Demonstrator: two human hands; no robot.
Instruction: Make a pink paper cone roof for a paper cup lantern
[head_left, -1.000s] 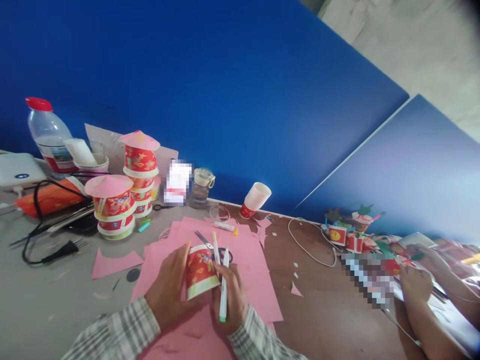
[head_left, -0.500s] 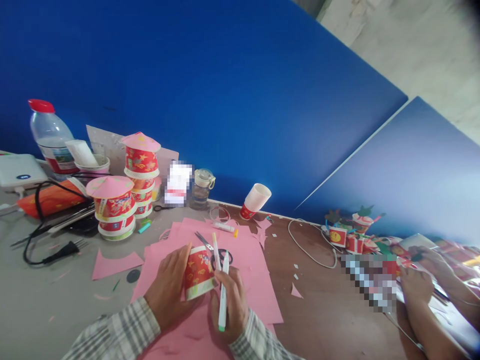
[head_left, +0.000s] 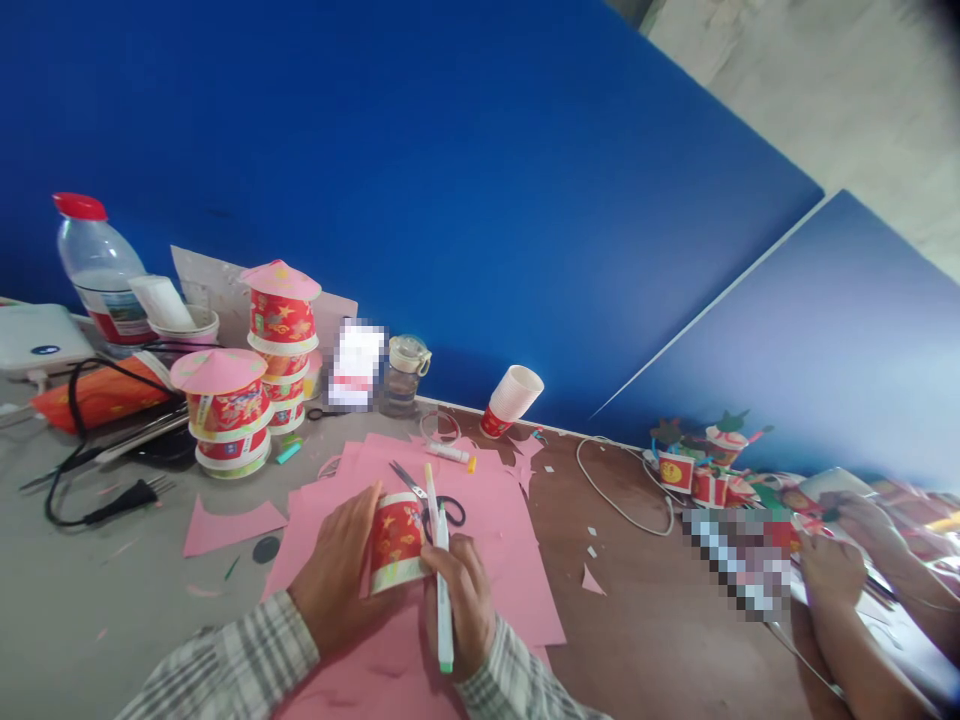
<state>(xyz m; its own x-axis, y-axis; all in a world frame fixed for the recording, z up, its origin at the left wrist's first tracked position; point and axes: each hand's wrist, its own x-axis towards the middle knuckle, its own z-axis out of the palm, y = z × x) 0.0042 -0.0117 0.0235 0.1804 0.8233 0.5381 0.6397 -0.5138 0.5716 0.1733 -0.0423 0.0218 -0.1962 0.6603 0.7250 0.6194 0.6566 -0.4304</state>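
Near the middle, over pink paper (head_left: 517, 570), the left hand (head_left: 337, 565) clasps the left side of a tilted red cup (head_left: 397, 540). The right hand (head_left: 463, 595) is closed around a white marker (head_left: 444, 600), its fingertips close to the cup's lower right edge; whether they touch is unclear. Scissors (head_left: 408, 480) lie just beyond, beside a yellow-tipped pen (head_left: 430, 488). Farther left stand 2 cup stacks with pink cone tops. The step in hand seems to be colouring the cup's pale, green-tinted rim. Any further stroke would call for a firm left grip and light marker contact.
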